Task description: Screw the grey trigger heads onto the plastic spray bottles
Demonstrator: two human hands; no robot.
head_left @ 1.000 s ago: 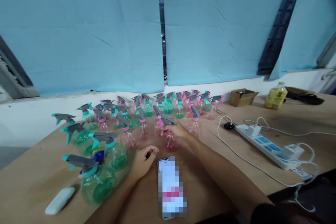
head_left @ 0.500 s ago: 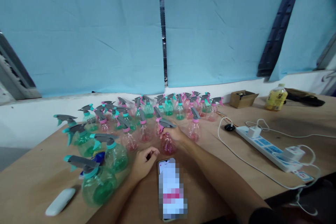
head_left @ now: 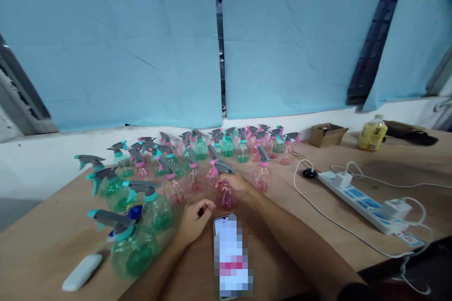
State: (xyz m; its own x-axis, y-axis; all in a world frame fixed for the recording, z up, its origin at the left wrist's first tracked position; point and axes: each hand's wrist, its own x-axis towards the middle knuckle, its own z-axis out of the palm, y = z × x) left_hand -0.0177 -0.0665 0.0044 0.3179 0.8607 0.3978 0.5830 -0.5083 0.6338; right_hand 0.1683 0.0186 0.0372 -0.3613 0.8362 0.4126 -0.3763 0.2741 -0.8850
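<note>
My right hand (head_left: 234, 181) grips a pink spray bottle (head_left: 226, 197) by its neck, just under the grey spray head. The bottle is upright, with its base at or very near the table. My left hand (head_left: 195, 218) rests on the table to the left, its fingers curled in and nothing visible in them. Between my forearms lies a phone (head_left: 226, 244) with a lit screen, partly blurred. Close by on the left stand a green spray bottle (head_left: 134, 251) and a second green spray bottle (head_left: 157, 211). A pink spray bottle (head_left: 261, 179) stands right of my right hand.
Several more pink and green spray bottles (head_left: 242, 150) fill the table's back. To the right are a power strip (head_left: 363, 204) with chargers and cables, a black round object (head_left: 309, 173), a cardboard box (head_left: 326, 136) and a yellow-labelled bottle (head_left: 372, 135). A white case (head_left: 82, 272) lies front left.
</note>
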